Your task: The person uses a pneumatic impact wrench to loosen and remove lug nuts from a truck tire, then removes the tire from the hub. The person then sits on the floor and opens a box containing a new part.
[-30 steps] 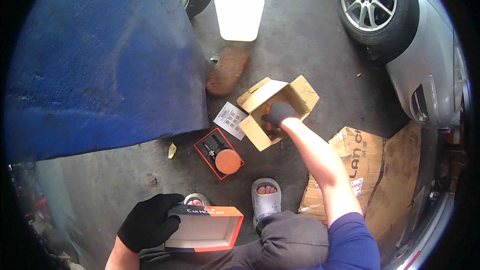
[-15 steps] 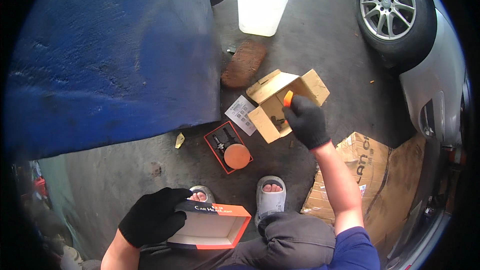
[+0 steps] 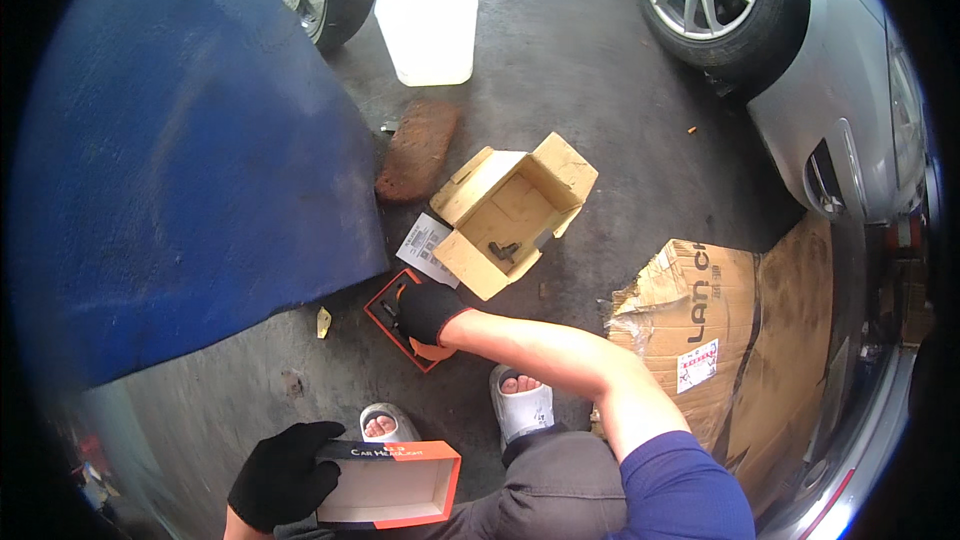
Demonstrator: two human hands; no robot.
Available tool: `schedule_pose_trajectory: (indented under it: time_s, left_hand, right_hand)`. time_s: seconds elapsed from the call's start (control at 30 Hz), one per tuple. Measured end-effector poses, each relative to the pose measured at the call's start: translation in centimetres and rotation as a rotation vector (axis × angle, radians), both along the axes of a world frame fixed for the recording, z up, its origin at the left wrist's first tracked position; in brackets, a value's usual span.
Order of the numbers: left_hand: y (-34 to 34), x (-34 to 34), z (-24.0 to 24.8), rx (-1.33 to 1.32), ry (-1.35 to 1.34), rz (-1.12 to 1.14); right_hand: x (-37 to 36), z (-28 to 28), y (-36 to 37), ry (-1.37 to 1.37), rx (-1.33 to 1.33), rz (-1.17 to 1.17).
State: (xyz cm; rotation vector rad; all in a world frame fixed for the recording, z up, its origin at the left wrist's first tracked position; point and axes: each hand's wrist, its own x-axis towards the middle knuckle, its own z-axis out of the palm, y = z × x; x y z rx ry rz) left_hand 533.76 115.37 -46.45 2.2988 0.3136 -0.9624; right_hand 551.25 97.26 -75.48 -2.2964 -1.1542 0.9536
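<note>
My left hand (image 3: 285,478), in a black glove, grips the left end of an open, shallow orange-and-black carton (image 3: 392,490) with a pale inside. My right hand (image 3: 430,312), also gloved, reaches down over a red-edged tray (image 3: 412,360) on the floor. A small orange part (image 3: 401,290) shows at its fingertips, mostly covered by the glove. In the tray's dark insert lies a headlight bulb (image 3: 390,310), partly hidden. A round orange disc (image 3: 432,351) peeks out under my right wrist. Just beyond stands an open brown cardboard box (image 3: 482,190) with a small black part (image 3: 504,251) inside.
A printed sheet (image 3: 424,245) lies between the tray and the brown box. Farther off are a brick (image 3: 420,150) and a white jug (image 3: 430,20). A blue panel (image 3: 200,160) rises at left. Flattened cardboard (image 3: 740,340) and a silver car (image 3: 850,90) are at right.
My right hand has moved with the orange part from above the brown box, left and nearer, to the red-edged tray. My left hand still grips the carton. The head view has shifted.
</note>
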Motion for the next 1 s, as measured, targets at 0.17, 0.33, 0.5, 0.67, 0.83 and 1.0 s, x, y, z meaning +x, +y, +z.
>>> schedule_pose_trajectory:
  time_s: [0.17, 0.33, 0.5, 0.67, 0.83, 1.0]
  left_hand:
    - [0.2, 0.1, -0.1, 0.003, 0.014, 0.056]
    - [0.6, 0.3, -0.3, -0.087, -0.04, 0.03]
    - [0.5, 0.6, -0.2, -0.083, -0.043, -0.004]
    - [0.4, -0.1, 0.3, -0.087, 0.003, 0.107]
    - [0.7, -0.8, 0.4, -0.055, -0.1, 0.045]
    - [0.4, -0.5, -0.3, -0.068, -0.108, -0.021]
  right_hand:
    - [-0.4, 5.7, -3.8, 0.072, 0.171, -0.044]
    - [8.7, 8.3, -10.7, -0.151, 0.238, -0.437]
    - [13.9, 1.5, -12.1, -0.303, -0.462, -0.106]
    - [11.8, -4.8, -9.7, -0.424, -0.535, 0.042]
    - [13.8, -0.1, -10.4, -0.239, -0.508, -0.072]
    - [16.6, 8.1, -10.4, 0.085, -0.027, -0.338]
